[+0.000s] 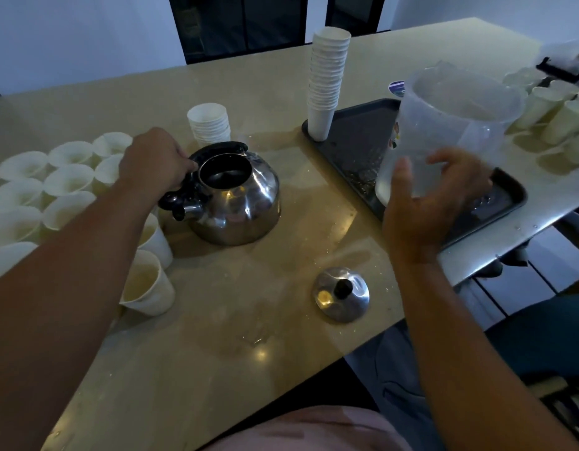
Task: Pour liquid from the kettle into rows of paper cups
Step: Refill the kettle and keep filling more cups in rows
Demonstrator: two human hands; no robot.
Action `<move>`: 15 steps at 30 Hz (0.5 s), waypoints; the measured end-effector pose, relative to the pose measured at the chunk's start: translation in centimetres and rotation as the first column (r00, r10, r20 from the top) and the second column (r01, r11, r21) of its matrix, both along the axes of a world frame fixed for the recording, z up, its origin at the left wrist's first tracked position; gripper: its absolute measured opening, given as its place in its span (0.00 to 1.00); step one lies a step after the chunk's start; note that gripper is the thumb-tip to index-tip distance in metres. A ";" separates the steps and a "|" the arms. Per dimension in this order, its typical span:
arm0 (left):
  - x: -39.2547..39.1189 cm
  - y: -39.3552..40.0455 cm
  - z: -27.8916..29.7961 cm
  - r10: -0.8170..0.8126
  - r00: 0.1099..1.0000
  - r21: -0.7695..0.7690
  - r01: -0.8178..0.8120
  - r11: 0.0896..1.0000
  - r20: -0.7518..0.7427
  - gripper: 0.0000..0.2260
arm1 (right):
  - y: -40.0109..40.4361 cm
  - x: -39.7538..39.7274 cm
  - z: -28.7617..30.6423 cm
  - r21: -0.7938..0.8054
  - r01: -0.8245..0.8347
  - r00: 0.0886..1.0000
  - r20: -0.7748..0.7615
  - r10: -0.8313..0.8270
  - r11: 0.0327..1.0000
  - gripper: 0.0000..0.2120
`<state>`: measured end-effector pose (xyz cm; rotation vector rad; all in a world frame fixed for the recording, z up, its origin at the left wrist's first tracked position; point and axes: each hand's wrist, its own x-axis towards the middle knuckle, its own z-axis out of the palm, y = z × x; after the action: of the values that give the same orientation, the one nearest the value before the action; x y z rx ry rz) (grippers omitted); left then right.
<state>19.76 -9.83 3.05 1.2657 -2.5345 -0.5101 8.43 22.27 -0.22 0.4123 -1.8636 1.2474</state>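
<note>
Nearest me, the domed steel lid (342, 293) lay on the worktop (281, 320), leaving the kettle (233, 196) open for refilling. My left hand (155, 161) gripped its handle; my right hand (424, 203) clasped the translucent plastic jug (450, 125) beside the white paper cups (54, 187).
</note>
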 end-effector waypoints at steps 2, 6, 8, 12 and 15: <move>0.0 -0.1 0.0 0.002 1.000 0.005 -0.002 1.000 0.001 0.09 | -0.4 1.7 0.5 0.129 -0.341 0.928 0.207 0.311 0.931 0.13; 0.1 -0.1 -0.1 -0.006 1.000 0.000 0.006 1.000 -0.004 0.10 | 0.2 2.0 1.7 0.439 -0.843 0.485 0.870 0.089 0.310 0.16; 0.0 -0.1 -0.1 0.005 1.000 0.003 -0.005 1.000 0.004 0.10 | 0.7 2.1 1.5 0.423 -0.903 0.418 0.905 -0.083 0.071 0.17; 0.0 -0.3 -0.2 0.018 1.000 0.019 -0.017 1.000 -0.008 0.10 | 0.6 3.0 0.2 0.375 -0.927 0.369 0.918 -0.144 0.016 0.20; 0.0 -0.3 -0.2 0.024 1.000 0.034 -0.024 0.999 -0.017 0.11 | 0.3 3.2 -0.6 0.401 -0.916 0.400 0.903 -0.157 -0.028 0.15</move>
<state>19.81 -10.10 2.81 1.2958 -2.5032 -0.5584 11.66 22.58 -0.80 1.6502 -3.5104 0.0853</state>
